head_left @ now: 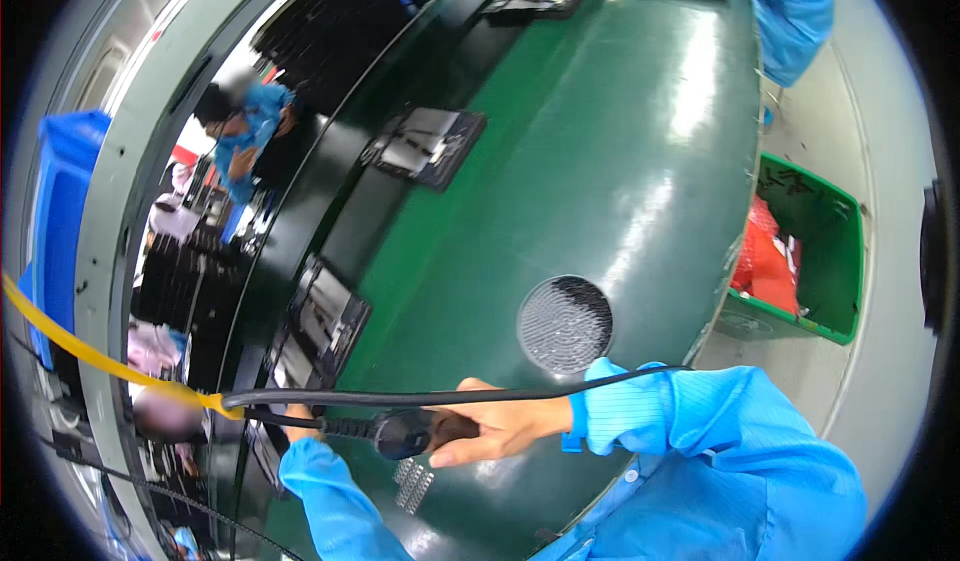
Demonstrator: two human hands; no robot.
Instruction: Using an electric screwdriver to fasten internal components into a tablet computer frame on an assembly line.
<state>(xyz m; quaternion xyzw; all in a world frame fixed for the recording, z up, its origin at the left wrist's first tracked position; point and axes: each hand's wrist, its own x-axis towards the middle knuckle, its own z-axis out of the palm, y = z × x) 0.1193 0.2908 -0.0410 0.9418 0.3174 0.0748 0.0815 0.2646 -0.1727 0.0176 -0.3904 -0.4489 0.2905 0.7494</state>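
Observation:
My right hand (500, 424) is wrapped round a black corded electric screwdriver (405, 433), seen from its cable end; the working tip is hidden. A ribbed sleeve joins its cable, and a yellow strap (90, 349) reaches in from the left. Behind the cable shows a little of my left hand (298, 421), beside a black tray with pale parts (325, 321) on the belt; its fingers are hidden. On the green table (560, 181), just below the screwdriver, lies a small perforated metal strip (412, 486). A round grey ridged dish (565, 326) sits beyond my right hand.
More black trays, one with a pale sheet (425, 146), stand along the belt to the far end. On the floor at right is a green bin (815, 251) holding red wrap. Co-workers in blue sit across the line (255, 121) and at far right (795, 16).

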